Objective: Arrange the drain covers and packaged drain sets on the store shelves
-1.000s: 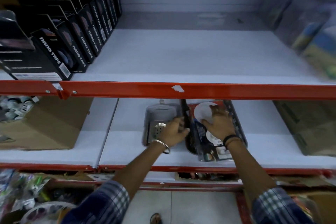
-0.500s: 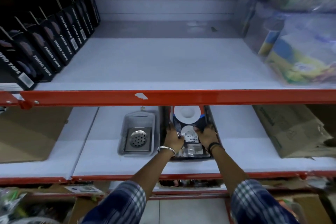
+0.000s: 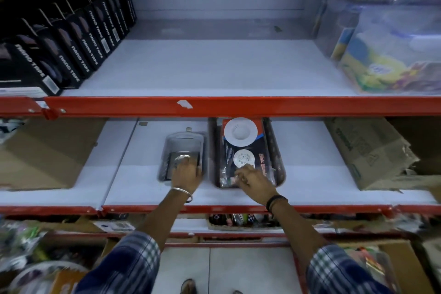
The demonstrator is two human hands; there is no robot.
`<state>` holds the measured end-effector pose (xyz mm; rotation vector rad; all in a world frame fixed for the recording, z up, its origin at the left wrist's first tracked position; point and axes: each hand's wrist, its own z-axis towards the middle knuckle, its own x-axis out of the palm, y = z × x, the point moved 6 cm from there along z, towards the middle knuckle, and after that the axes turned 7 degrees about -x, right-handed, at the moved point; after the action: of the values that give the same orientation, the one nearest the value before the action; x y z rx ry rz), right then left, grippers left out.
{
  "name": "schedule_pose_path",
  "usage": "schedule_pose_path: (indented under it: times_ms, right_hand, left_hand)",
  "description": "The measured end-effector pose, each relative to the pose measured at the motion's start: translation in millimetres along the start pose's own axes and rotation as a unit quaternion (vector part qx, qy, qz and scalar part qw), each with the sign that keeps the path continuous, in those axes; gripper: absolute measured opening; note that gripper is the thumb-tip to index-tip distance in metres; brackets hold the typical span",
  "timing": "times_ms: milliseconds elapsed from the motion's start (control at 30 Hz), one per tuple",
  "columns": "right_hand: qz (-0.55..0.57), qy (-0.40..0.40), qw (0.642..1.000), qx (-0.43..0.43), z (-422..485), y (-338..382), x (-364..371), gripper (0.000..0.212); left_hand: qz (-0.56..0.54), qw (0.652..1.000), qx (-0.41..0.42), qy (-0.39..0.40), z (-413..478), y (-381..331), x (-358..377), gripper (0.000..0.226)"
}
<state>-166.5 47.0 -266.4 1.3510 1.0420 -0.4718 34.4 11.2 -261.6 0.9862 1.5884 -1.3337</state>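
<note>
On the middle shelf (image 3: 298,150) lies a square metal drain cover (image 3: 183,148) in a clear plastic pack. My left hand (image 3: 187,172) lies over its near half, fingers curled on the round strainer. Right beside it lies a packaged drain set (image 3: 243,141), a dark card with two white round strainers under clear plastic, stacked on similar packs. My right hand (image 3: 253,176) grips the near end of that pack. The two packs lie side by side, lengthwise into the shelf, with a narrow gap between them.
A red shelf rail (image 3: 238,106) crosses just above the packs. Black nano tape boxes (image 3: 71,40) line the upper shelf's left, and colourful wrapped packs (image 3: 393,50) its right. Cardboard boxes sit left (image 3: 43,157) and right (image 3: 367,150) on the middle shelf.
My left hand has left the drain set and moved left onto the drain cover pack. My right hand stays at the near end of the drain set.
</note>
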Motion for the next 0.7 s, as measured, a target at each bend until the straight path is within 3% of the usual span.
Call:
schedule_pose_path:
  times_ms: [100,300,700]
  right_hand:
    - [-0.086,0.046,0.994,-0.041,-10,8,19,0.036]
    - [-0.093,0.004,0.996,0.001,-19,20,20,0.028]
    - [-0.083,0.018,0.994,0.074,-57,48,39,0.025]
  left_hand:
    - [0.105,0.99,-0.032,0.088,-15,25,10,0.038]
    - [0.097,0.984,0.027,0.148,-38,28,7,0.029]
    - [0.08,0.978,0.081,0.177,-94,43,3,0.03]
